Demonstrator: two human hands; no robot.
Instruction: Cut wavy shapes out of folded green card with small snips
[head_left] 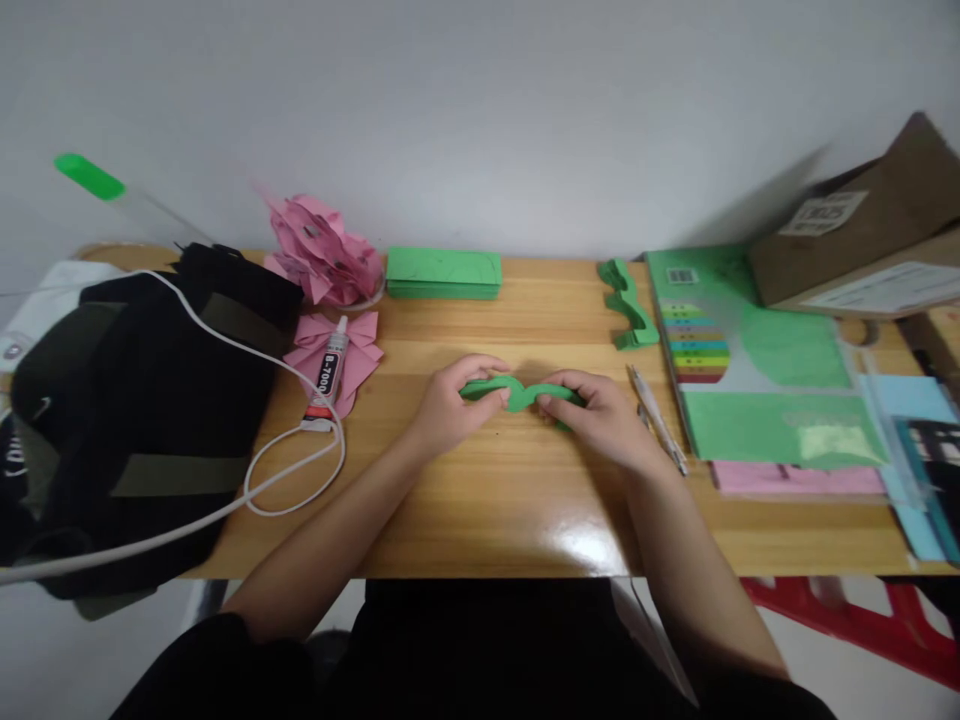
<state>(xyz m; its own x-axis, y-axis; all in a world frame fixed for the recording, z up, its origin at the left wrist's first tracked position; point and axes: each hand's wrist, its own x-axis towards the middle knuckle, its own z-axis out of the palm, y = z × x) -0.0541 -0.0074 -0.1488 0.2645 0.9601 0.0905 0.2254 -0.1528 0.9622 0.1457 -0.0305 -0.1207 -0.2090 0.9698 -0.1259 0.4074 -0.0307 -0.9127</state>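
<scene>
Between my two hands, just above the wooden table [495, 500], is a wavy green paper cutout [517, 393]. My left hand [460, 405] pinches its left end, thumb in front and fingers behind. The right end is gripped by my right hand [589, 410] in the same way, fingers closed. A similar curved green paper piece [628, 305] lies on the table beyond my right hand. Close to that hand's right side rests a pen [658, 418]. Farther back, near the wall, sits a stack of green paper strips [444, 273].
At left lie a black bag [150, 400], a white cable [225, 500], a glue tube [328, 375] on folded pink paper [366, 350], and crumpled pink paper [326, 250]. At right are a green paper pack [780, 350] and a cardboard box [870, 220]. A red stool [862, 620] stands below.
</scene>
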